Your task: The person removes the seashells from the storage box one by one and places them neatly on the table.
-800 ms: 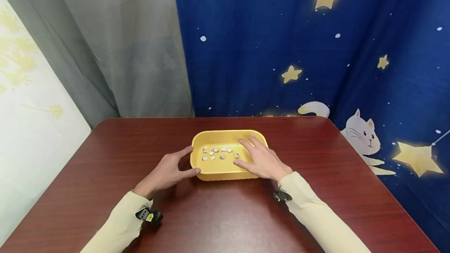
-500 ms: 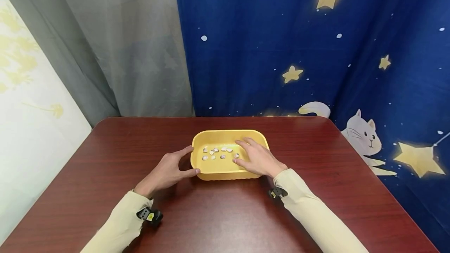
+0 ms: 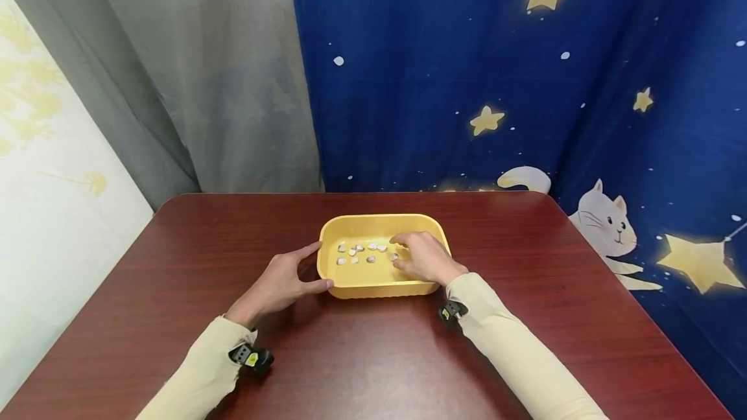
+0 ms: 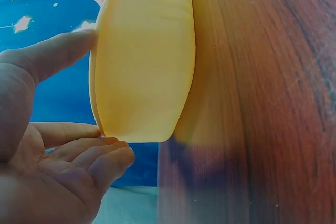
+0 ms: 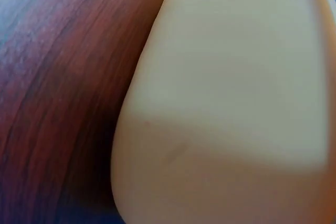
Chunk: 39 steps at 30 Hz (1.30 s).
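Note:
A yellow rectangular basin (image 3: 367, 290) stands on the table. On its floor lie several small white-and-grey pebble-like pieces (image 3: 371, 259), spread apart towards the left and middle. My left hand (image 3: 279, 282) is at the basin's left end, its extended thumb and index finger touching the rim; the left wrist view shows this hand (image 4: 58, 145) against the outer wall. Over the right end reaches my right hand (image 3: 428, 258), fingers bent down into the basin with a gap between thumb and index. One piece (image 3: 394, 256) lies at its thumb tip. In the right wrist view the basin wall (image 5: 226, 77) hides the fingers.
The dark red wooden table (image 3: 362, 355) extends around the basin. Behind its far edge hang a grey curtain (image 3: 233, 83) and a blue curtain (image 3: 408, 83) with stars. A wrist camera (image 3: 252, 358) sits on the left cuff, another (image 3: 452, 311) on the right.
My right hand has moved slightly left and lower into the basin, its fingers drawing in and bending more near the rightmost piece. The left hand has stayed at the rim.

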Available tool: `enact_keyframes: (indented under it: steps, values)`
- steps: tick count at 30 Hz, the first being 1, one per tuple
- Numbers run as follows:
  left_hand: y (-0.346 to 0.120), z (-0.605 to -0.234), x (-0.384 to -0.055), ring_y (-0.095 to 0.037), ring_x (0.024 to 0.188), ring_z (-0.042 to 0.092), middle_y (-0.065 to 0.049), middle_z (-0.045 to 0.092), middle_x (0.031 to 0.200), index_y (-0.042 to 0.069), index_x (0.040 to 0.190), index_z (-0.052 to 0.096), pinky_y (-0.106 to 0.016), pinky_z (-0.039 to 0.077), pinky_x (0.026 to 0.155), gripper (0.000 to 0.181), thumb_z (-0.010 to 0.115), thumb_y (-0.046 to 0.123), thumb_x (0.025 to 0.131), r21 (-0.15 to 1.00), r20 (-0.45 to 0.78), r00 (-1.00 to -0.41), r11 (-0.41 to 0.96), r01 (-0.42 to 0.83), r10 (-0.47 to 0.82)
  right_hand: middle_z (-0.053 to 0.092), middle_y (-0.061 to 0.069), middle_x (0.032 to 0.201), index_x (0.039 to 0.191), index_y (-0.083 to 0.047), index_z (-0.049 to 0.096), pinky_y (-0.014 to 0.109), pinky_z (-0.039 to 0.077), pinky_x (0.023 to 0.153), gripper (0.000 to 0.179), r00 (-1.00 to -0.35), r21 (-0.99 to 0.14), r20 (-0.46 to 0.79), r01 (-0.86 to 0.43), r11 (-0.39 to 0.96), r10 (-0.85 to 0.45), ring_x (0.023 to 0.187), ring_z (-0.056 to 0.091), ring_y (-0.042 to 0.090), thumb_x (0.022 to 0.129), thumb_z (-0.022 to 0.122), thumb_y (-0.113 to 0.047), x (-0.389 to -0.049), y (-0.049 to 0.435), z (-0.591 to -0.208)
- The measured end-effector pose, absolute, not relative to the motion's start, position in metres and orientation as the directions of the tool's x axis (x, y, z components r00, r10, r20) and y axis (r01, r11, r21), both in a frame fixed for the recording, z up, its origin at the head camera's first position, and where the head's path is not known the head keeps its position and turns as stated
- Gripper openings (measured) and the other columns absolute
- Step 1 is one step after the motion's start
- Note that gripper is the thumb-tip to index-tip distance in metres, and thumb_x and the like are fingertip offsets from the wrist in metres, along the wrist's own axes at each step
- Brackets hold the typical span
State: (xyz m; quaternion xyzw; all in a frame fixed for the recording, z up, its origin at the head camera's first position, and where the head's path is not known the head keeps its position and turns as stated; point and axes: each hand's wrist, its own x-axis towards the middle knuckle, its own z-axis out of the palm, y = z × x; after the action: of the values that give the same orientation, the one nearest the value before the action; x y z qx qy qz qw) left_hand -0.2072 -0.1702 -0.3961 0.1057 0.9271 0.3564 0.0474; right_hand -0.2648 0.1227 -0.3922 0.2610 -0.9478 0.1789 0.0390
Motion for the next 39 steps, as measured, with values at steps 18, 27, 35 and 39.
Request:
enact_keyframes:
  steps: [18,27,35,39]
  values:
    - [-0.171,-0.395,-0.207,-0.034,0.143,0.046,-0.016,0.049,0.154,0.006,0.153,0.041,-0.055,0.040,0.116,0.089,0.081,0.042,0.082,0.675,-0.005,-0.969,0.716,0.178,0.246,0.075,-0.004,0.077,0.099,-0.018,0.083,0.024,0.047,0.063,0.020,-0.884,-0.308,0.146,-0.468,0.828,-0.445,0.069,0.060,0.010,0.080,0.079,-0.012,-0.278,0.116,-0.397]
    - [-0.170,-0.393,-0.207,-0.034,0.142,0.047,-0.016,0.050,0.153,0.006,0.152,0.043,-0.057,0.039,0.115,0.088,0.082,0.041,0.082,0.667,-0.005,-0.969,0.723,0.181,0.247,0.073,-0.005,0.075,0.095,-0.018,0.084,0.025,0.045,0.065,0.017,-0.896,-0.280,0.110,-0.443,0.852,-0.430,0.070,0.057,0.012,0.080,0.081,-0.011,-0.282,0.112,-0.398]
    - [-0.171,-0.393,-0.207,-0.034,0.142,0.047,-0.016,0.052,0.152,0.007,0.152,0.044,-0.058,0.039,0.115,0.086,0.081,0.042,0.082,0.652,0.002,-0.970,0.735,0.186,0.244,0.073,-0.005,0.078,0.087,-0.020,0.083,0.026,0.047,0.066,0.009,-0.910,-0.272,0.090,-0.414,0.869,-0.405,0.072,0.058,0.012,0.079,0.084,-0.015,-0.284,0.111,-0.398]
    - [-0.171,-0.393,-0.207,-0.034,0.141,0.048,-0.016,0.052,0.151,0.008,0.152,0.045,-0.059,0.038,0.116,0.086,0.082,0.041,0.082,0.657,-0.004,-0.971,0.733,0.178,0.240,0.070,-0.006,0.074,0.079,-0.021,0.080,0.025,0.045,0.064,0.008,-0.913,-0.272,0.076,-0.405,0.873,-0.400,0.070,0.057,0.012,0.077,0.085,-0.015,-0.285,0.112,-0.397]
